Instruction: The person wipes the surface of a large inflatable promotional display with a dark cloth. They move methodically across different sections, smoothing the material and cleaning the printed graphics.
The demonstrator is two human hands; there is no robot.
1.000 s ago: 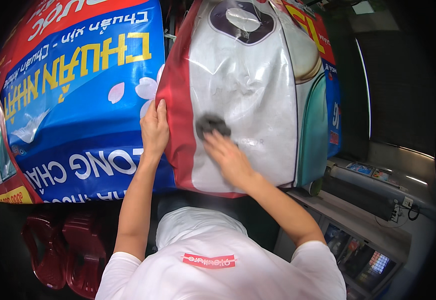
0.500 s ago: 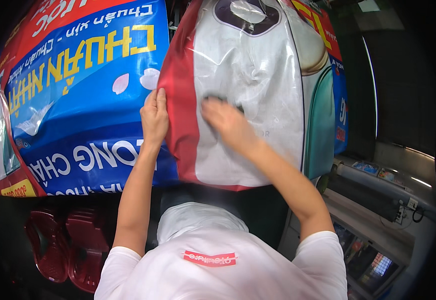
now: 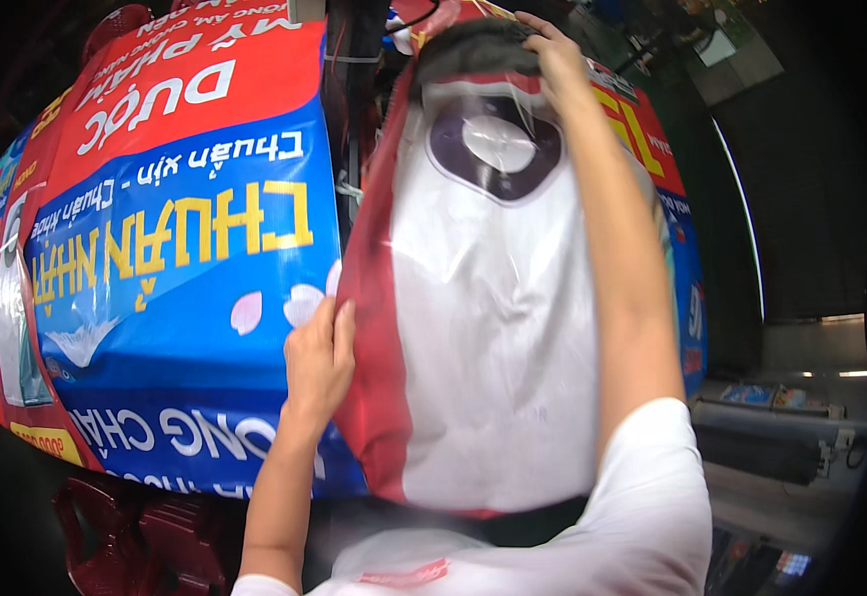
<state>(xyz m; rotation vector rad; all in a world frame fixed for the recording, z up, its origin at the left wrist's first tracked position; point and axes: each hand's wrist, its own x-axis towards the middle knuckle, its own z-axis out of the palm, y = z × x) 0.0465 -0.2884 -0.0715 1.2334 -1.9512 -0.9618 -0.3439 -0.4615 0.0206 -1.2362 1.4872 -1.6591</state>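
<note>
A large printed vinyl sheet point(image 3: 493, 348), white with a red side strip and a dark rounded emblem, spreads over a bulky shape before me. My left hand point(image 3: 322, 358) pinches its red left border, thumb upward. My right hand point(image 3: 552, 60) reaches to the sheet's far end, its fingers bent beside a blurred dark patch point(image 3: 478, 50). Whether that patch is cloth or print I cannot tell, and what lies under those fingers is hidden. Left of my left hand, a blue and red printed vinyl sheet point(image 3: 185, 328) drapes close by.
Dark red plastic chairs point(image 3: 170, 536) stand below the sheets on the left. Another red and blue printed panel point(image 3: 690, 288) flanks the white sheet on the right. Cords run through the dark gap point(image 3: 354, 99) between the sheets. A counter point(image 3: 771, 427) with sockets is at the right.
My right hand has moved from the middle of the white sheet to its far end. My left hand stays on the red border. The view has shifted, showing more of the far side.
</note>
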